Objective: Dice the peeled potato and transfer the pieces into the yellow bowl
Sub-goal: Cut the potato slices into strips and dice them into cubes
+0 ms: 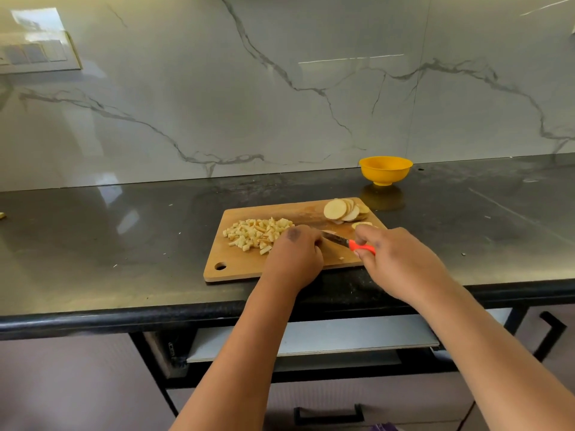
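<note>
My right hand [401, 259] grips the knife [345, 242], my left [294, 256] curls over something hidden — cubes [256, 233] done, slices [343, 209] wait at the board's [249, 269] far right corner, bowl [385, 171] unfilled.

The dark counter [109, 237] lies bare across the left and centre-left of the frame, wide room for a hand. At centre, the cutting board [249, 269] is crowded: diced pieces [253, 234] on its left half, potato slices [343, 209] at its upper right corner, the left hand [294, 256] and right hand [401, 262] with the knife [345, 242] between. Only the board's lower left corner is open. The yellow bowl [385, 170] stands above the board's right end, a clear strip of counter between them and to its right.
</note>
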Action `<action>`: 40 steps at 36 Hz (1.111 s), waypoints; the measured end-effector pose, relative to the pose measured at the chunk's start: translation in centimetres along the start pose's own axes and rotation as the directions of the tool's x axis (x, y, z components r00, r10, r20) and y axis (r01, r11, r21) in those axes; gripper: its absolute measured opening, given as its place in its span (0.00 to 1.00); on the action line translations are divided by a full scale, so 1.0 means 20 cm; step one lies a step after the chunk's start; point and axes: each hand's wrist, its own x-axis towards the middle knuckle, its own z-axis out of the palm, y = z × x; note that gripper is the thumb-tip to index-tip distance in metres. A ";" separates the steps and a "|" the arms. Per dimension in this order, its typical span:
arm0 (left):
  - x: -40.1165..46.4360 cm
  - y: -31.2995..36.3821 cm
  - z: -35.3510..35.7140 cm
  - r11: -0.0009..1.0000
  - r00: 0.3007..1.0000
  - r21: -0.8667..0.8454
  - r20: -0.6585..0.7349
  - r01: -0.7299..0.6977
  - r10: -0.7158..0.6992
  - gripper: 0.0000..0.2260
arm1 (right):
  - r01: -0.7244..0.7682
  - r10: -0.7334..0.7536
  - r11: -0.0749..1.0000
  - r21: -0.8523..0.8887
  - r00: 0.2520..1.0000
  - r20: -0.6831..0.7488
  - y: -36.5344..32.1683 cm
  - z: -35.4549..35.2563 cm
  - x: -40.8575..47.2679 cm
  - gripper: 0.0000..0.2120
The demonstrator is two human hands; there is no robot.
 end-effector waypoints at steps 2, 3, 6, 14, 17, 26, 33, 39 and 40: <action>0.00 0.00 0.01 1.000 1.000 -0.010 0.001 0.006 -0.006 0.11 | -0.025 0.026 0.999 -0.029 0.999 0.030 0.00 -0.05 -0.02 0.04; 0.00 -0.01 0.01 1.000 1.000 -0.017 0.004 0.012 -0.012 0.11 | -0.041 0.043 0.998 -0.040 0.998 0.045 0.00 -0.09 -0.03 0.04; -0.01 -0.02 0.02 0.999 1.000 -0.047 -0.029 0.011 -0.012 0.13 | -0.052 0.057 0.997 -0.055 0.994 0.090 0.02 -0.21 -0.08 0.03; -0.01 -0.02 0.00 0.971 0.990 -0.227 -0.097 0.078 -0.102 0.30 | 0.040 -0.030 0.997 0.059 0.984 -0.174 0.00 -0.20 -0.05 0.03; -0.02 -0.02 0.01 0.973 0.990 -0.216 -0.102 0.078 -0.102 0.31 | 0.051 -0.048 0.999 0.013 0.984 -0.172 -0.01 -0.11 -0.03 0.04; -0.02 -0.01 0.01 0.979 0.990 -0.187 -0.097 0.084 -0.103 0.30 | 0.078 -0.075 0.997 0.020 0.992 -0.106 0.00 0.00 -0.01 0.03; 0.00 -0.02 0.03 0.985 0.989 -0.150 -0.108 0.082 -0.098 0.26 | 0.026 -0.032 0.997 -0.068 0.996 -0.089 -0.04 0.01 0.00 0.04; -0.01 -0.03 0.03 0.985 0.991 -0.166 -0.115 0.052 -0.071 0.24 | -0.164 0.160 0.986 0.022 0.979 0.123 0.09 -0.21 -0.02 0.03; -0.01 -0.03 0.02 0.981 0.991 -0.189 -0.114 0.054 -0.076 0.24 | -0.173 0.164 0.984 0.051 0.974 0.156 0.12 -0.25 -0.03 0.04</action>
